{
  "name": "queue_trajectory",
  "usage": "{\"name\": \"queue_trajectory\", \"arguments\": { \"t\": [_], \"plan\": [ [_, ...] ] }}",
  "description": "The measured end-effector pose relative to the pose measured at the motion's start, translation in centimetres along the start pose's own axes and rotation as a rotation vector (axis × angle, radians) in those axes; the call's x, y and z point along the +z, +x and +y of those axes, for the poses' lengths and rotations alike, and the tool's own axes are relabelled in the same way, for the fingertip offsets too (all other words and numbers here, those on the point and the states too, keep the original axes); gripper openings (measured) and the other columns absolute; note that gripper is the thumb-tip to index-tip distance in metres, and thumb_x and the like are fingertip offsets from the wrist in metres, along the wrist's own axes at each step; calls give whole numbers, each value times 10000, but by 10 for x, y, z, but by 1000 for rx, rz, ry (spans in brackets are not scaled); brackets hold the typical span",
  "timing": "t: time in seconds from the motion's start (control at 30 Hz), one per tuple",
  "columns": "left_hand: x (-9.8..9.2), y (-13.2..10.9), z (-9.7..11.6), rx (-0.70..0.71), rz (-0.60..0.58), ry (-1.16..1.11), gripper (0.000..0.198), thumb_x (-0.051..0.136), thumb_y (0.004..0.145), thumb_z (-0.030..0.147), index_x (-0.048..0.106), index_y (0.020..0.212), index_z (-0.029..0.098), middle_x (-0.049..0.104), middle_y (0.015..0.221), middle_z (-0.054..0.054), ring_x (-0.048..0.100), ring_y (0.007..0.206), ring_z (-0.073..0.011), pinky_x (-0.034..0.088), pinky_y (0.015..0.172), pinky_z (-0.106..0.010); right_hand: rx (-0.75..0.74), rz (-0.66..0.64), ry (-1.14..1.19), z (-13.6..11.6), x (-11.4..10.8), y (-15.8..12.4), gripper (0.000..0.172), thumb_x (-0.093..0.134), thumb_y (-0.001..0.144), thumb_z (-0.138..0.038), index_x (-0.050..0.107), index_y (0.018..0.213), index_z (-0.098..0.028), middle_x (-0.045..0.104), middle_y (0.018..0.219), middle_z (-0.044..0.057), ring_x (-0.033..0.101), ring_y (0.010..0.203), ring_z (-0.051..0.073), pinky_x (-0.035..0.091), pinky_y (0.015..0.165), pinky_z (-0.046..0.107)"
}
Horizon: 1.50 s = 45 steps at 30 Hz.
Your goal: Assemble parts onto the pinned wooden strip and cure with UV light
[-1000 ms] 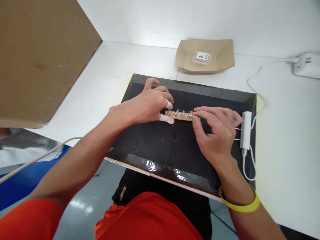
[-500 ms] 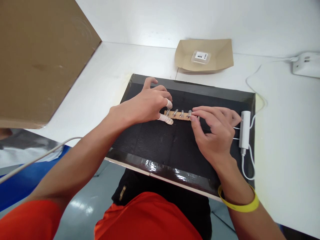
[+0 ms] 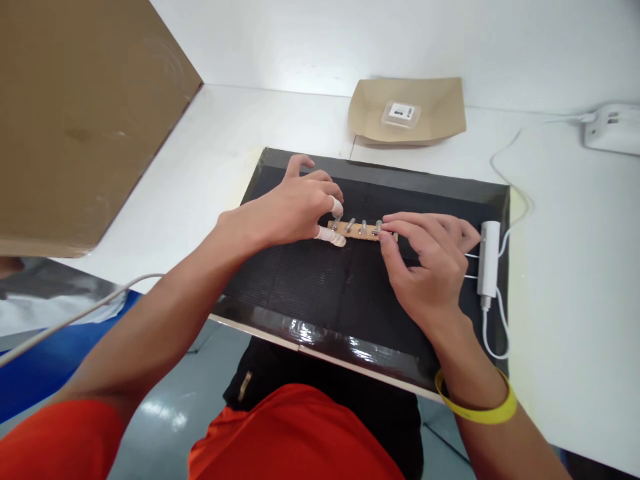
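A narrow light-brown strip [image 3: 356, 231], wood-like, lies on the black mat [image 3: 310, 280]. Several small clear or silvery pegs [image 3: 363, 227] stand along it, some leaning. My left hand [image 3: 300, 207] has white covers on thumb and index finger, which close around the strip's left end; its other fingers are raised and bent. At the right end, my right hand [image 3: 430, 253] pinches thumb and index finger together at a small shiny metal piece [image 3: 376, 232] beside the last peg. The fingertips partly hide that piece and the strip's end.
Behind the mat, a brown paper tray [image 3: 440, 110] holds a clear labelled plastic box [image 3: 401, 114]. A white cylindrical device [image 3: 489, 259] with cables lies on the mat's right side. A white power strip [image 3: 613, 130] is at far right; a large cardboard panel [image 3: 90, 127] stands left.
Almost nothing differs. Both hands keep their places at the strip, and the whole view has shifted very slightly.
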<state>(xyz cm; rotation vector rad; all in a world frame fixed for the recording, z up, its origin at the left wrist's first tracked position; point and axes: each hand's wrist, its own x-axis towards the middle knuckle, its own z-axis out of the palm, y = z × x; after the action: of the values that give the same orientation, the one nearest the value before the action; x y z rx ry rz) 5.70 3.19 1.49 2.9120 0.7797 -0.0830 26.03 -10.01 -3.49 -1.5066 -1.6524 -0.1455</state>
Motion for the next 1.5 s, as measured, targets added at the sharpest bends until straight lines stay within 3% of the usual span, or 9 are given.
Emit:
{"name": "queue_trajectory", "arguments": {
  "t": [0.23, 0.43, 0.93, 1.17, 1.5],
  "plan": [
    [-2, 0, 0, 24, 32, 29, 216, 689, 958, 402, 792, 921, 216, 774, 1220, -77, 650, 1161, -289, 296, 1188, -585, 0, -9, -15, 0, -1, 0, 94, 657, 988, -261, 724, 921, -260, 834, 993, 13, 731, 927, 223, 404, 944, 444],
    [-4, 1, 1, 17, 12, 73, 107, 681, 902, 197, 787, 897, 203, 773, 1197, -70, 652, 1163, -301, 288, 1203, -623, -13, -2, 12, 0, -1, 0, 73, 669, 982, -244, 720, 930, -255, 835, 1002, 8, 737, 930, 217, 405, 949, 443],
    [-15, -2, 14, 26, -6, 231, 158, 624, 893, 135, 769, 896, 199, 742, 1233, -65, 587, 1234, -291, 291, 1216, -664, -31, 0, 34, -1, -2, 0, 83, 645, 996, -245, 707, 943, -254, 830, 1007, 9, 725, 931, 210, 389, 942, 427],
    [-11, -1, 13, 12, 6, 195, 172, 650, 964, 273, 797, 1025, 210, 747, 1270, -74, 580, 1229, -305, 291, 1210, -675, 1, -18, 43, -1, -1, 0, 78, 661, 983, -251, 719, 930, -254, 830, 1008, -1, 728, 933, 206, 382, 950, 430],
    [-3, 0, 5, 28, 32, 100, 149, 731, 935, 325, 802, 939, 195, 769, 1199, -107, 611, 1242, -353, 245, 1197, -701, -6, -18, 55, -1, 0, -1, 90, 648, 992, -261, 714, 930, -254, 824, 1009, -13, 719, 918, 195, 380, 959, 420]
  ]
}}
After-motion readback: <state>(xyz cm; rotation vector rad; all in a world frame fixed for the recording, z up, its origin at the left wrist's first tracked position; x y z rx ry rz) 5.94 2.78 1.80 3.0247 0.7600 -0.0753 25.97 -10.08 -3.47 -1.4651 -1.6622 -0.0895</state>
